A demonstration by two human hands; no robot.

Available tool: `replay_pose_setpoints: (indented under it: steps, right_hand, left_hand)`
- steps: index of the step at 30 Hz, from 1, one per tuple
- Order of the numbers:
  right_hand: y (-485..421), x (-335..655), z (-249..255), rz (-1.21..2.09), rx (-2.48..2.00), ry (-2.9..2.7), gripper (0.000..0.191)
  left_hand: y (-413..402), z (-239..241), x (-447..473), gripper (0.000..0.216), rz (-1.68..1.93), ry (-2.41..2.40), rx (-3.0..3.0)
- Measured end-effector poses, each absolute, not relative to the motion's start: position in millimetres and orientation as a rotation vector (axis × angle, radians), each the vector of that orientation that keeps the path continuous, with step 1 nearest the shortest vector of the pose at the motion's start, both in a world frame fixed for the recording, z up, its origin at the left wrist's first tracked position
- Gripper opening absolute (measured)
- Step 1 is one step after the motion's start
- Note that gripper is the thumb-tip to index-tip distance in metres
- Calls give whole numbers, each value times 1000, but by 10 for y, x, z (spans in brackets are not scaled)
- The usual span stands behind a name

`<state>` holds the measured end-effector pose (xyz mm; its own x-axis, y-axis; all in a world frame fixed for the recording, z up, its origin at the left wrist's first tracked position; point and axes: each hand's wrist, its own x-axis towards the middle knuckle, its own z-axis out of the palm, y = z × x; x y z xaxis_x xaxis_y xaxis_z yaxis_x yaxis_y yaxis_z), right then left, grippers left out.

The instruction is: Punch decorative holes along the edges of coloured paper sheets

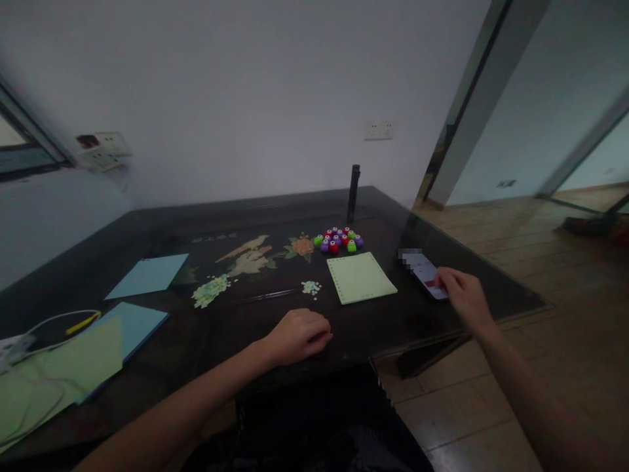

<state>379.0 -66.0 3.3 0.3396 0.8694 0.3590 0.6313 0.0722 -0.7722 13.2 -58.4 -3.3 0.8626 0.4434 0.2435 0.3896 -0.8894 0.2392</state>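
My left hand (pixel 302 335) rests on the near edge of the dark table, fingers curled into a loose fist; no object shows in it. My right hand (pixel 462 295) is at the lower end of a phone (pixel 423 272) lying face up with its screen lit. Its fingers are curled, with a fingertip at the screen, not gripping the phone. Between the hands lies a pale green sheet (pixel 361 278) with small marks along its edges. Beyond my left hand is a small cluster of tiny pale pieces (pixel 311 287). A larger heap of similar pieces (pixel 211 290) lies farther left.
Several red, purple and green toy-like pieces with eye-like tops (pixel 338 240) sit behind the sheet. A slim black upright object (pixel 353 193) stands near the back edge. Blue sheets (pixel 147 275), yellow-green paper (pixel 83 357) and a white cable (pixel 54 319) lie at left.
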Motion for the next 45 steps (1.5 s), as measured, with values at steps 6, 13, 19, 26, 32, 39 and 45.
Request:
replay_pose_setpoints:
  steps: [6, 13, 19, 26, 32, 39, 45]
  right_hand:
    - [-118, 3195, 187, 420, -1564, -1695, 32]
    - [707, 2961, 73, 84, -2016, -1987, 25]
    - [810, 2921, -188, -43, -2064, -2025, 29]
    - [788, 2982, -252, -64, -1960, -2056, 24]
    - [846, 3004, -273, -63, -1890, -2132, 19]
    - [919, 3019, -312, -27, -1915, -2113, 25]
    - [917, 3012, -312, -17, -1925, -2134, 35]
  left_hand:
    - [-427, 80, 563, 22, 628, 846, 2717]
    - [56, -115, 1142, 38, 587, 1186, 2698]
    - [110, -347, 1265, 56, 279, 1248, 2712]
    - [97, -407, 1261, 58, 191, 1255, 2739]
    - [85, -372, 1278, 59, 155, 1276, 2709]
    - [63, -345, 1285, 59, 154, 1286, 2703]
    - [61, -338, 1282, 59, 151, 1287, 2692]
